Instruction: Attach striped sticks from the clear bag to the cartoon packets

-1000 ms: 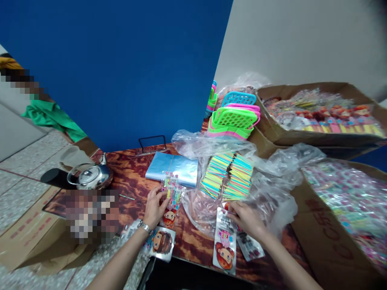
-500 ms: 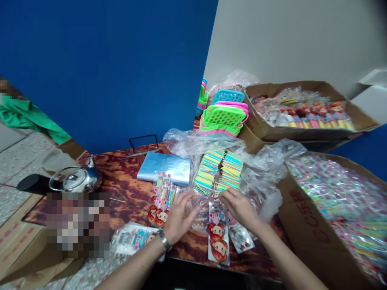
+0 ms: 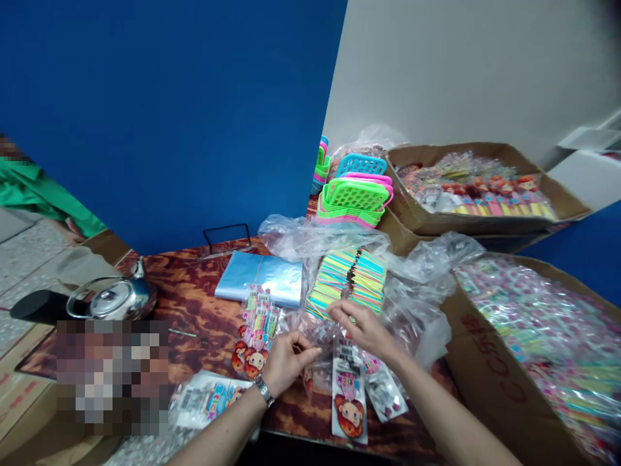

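Observation:
My left hand (image 3: 287,364), with a watch at its wrist, is closed in a pinch on the edge of a small clear plastic bag (image 3: 321,383); part of a printed doll's head shows by its fingers. My right hand (image 3: 359,329) is pinched too, its fingertips over the near edge of the colourful thin sticks (image 3: 330,275); what they hold is too small to make out. The sticks lie in two rows inside a large open clear bag (image 3: 420,320). Printed doll packets (image 3: 348,395) lie below my right hand. More filled packets (image 3: 259,327) lie left of the sticks.
A stack of blue-clear bags (image 3: 259,277) lies behind the packets. Plastic baskets (image 3: 356,191) stand at the back. Cardboard boxes (image 3: 478,330) of packets fill the right side. A metal kettle (image 3: 121,298) stands at left, near a person in a green sleeve (image 3: 43,194).
My left hand has closed from loosely spread fingers to a pinch. My right hand has moved left, its fingers over the near end of the sticks. The view has shifted slightly.

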`<state>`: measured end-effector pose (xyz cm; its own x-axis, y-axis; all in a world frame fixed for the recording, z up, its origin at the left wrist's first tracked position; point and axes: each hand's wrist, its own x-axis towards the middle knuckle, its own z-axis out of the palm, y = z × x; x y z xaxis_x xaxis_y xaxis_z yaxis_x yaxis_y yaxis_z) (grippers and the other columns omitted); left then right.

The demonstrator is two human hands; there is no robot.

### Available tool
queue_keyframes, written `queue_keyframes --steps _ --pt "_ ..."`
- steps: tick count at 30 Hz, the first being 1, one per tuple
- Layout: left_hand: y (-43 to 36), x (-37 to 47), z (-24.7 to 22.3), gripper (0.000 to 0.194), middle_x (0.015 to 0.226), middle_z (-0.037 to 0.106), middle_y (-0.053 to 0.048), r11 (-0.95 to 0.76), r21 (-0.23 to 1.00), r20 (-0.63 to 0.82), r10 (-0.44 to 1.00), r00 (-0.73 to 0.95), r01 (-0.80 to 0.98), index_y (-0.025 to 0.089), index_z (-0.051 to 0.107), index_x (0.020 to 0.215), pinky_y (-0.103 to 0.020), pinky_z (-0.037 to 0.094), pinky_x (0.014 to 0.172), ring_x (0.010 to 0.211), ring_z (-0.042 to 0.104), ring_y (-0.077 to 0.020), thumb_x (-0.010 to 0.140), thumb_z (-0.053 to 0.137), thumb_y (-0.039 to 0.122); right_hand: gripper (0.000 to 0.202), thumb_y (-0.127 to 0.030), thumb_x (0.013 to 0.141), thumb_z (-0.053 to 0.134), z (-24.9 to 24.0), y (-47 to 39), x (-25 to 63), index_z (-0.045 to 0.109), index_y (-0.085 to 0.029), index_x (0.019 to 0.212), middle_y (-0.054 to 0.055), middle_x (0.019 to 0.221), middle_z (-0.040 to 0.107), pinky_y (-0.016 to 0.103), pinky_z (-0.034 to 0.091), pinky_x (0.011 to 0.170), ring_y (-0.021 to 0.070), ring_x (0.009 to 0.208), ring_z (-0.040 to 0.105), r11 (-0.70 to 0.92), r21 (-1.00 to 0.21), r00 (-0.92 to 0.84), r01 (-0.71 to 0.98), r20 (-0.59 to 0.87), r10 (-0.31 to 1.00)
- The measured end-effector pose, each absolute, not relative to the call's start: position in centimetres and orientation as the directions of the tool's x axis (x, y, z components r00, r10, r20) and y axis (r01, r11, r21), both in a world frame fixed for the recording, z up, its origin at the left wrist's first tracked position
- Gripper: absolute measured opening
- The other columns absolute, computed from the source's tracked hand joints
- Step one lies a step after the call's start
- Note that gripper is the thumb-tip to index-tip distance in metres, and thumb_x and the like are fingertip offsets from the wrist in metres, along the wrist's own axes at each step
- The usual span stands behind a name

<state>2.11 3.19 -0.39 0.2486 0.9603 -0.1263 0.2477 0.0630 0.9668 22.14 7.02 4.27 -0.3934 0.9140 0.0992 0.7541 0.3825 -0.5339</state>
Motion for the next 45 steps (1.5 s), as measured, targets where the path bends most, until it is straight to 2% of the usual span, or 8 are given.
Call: queue_keyframes --steps 2,6,19,27,32,37,40,45 --pt "3.0 2.0 -0.5 0.022 0.058 0.062 -0.001 0.071 0.970 -0.131 0.959 0.252 0.234 0.014 0.060 0.060 -0.021 0.042 0.053 0.054 0.055 -0.0128 0.069 0.066 0.033 0.027 -0.030 0.091 0.035 3.8 10.1 22.9 0.055 -0.020 0.106 0.006 0.099 0.062 0.025 0.043 0.078 0.0158 0.090 0.057 0.251 -0.254 -0.233 0.934 0.097 0.968" --pt "2.6 2.0 -0.3 0.020 0.059 0.062 -0.001 0.086 0.968 -0.154 0.944 0.292 0.235 0.014 0.059 0.060 -0.021 0.041 0.054 0.055 0.054 -0.0123 0.070 0.065 0.031 0.033 -0.027 0.087 0.042 2.4 16.2 23.8 0.052 -0.008 0.111 0.020 0.107 0.056 0.037 0.038 0.085 0.0276 0.102 0.048 0.114 -0.061 -0.108 0.992 0.106 0.989" --pt "2.8 1.3 0.4 0.016 0.057 0.059 -0.001 0.123 0.970 -0.174 0.954 0.244 0.211 0.015 0.056 0.058 -0.021 0.042 0.052 0.054 0.053 -0.0120 0.068 0.064 0.025 0.028 -0.005 0.083 0.032 0.6 19.2 23.1 0.056 -0.008 0.097 0.019 0.099 0.057 0.038 0.036 0.083 0.0259 0.097 0.048 0.188 0.101 -0.191 0.977 0.016 0.981" --pt "2.8 0.9 0.6 0.018 0.059 0.059 0.000 0.116 0.973 -0.154 0.970 0.190 0.199 0.014 0.056 0.060 -0.021 0.041 0.054 0.055 0.052 -0.0117 0.069 0.064 0.028 0.022 -0.004 0.081 0.032 2.3 18.6 22.8 0.052 -0.008 0.090 0.022 0.097 0.058 0.039 0.036 0.083 0.0263 0.095 0.052 0.186 -0.120 -0.190 0.975 -0.024 0.981" --pt "3.3 0.7 0.4 0.019 0.059 0.059 0.000 0.111 0.982 -0.133 0.980 0.147 0.152 0.014 0.056 0.061 -0.021 0.041 0.055 0.056 0.052 -0.0116 0.070 0.064 0.029 0.021 -0.026 0.092 0.026 3.4 14.6 22.2 0.045 -0.017 0.088 0.006 0.075 0.060 0.027 0.043 0.065 0.0154 0.069 0.058 0.193 -0.395 -0.244 0.898 -0.081 0.966" --pt "3.5 0.9 0.4 0.019 0.062 0.060 0.000 0.066 0.983 -0.092 0.985 0.147 0.169 0.014 0.058 0.064 -0.020 0.042 0.055 0.058 0.053 -0.0120 0.071 0.064 0.030 0.025 -0.045 0.089 0.035 5.1 10.0 19.6 0.045 -0.022 0.092 -0.003 0.068 0.048 0.025 0.044 0.058 0.0105 0.058 0.052 0.056 -0.986 -0.191 0.156 0.026 0.981" --pt "3.5 1.1 0.8 0.017 0.063 0.061 -0.001 0.036 0.974 -0.068 0.988 0.135 0.224 0.014 0.058 0.065 -0.021 0.042 0.054 0.057 0.054 -0.0121 0.070 0.065 0.029 0.021 -0.043 0.085 0.047 6.5 8.4 17.7 0.047 -0.023 0.093 -0.004 0.068 0.045 0.027 0.045 0.062 0.0106 0.060 0.052 0.046 -0.974 -0.064 -0.220 0.062 0.996" --pt "3.5 1.5 1.4 0.016 0.063 0.061 0.000 -0.012 0.957 -0.020 0.994 0.106 0.291 0.014 0.059 0.067 -0.022 0.042 0.055 0.057 0.054 -0.0125 0.070 0.066 0.028 0.014 -0.037 0.089 0.042 7.6 7.0 15.5 0.046 -0.025 0.093 -0.003 0.073 0.049 0.033 0.043 0.080 0.0127 0.076 0.055 0.213 -0.954 0.040 -0.210 0.209 0.977"
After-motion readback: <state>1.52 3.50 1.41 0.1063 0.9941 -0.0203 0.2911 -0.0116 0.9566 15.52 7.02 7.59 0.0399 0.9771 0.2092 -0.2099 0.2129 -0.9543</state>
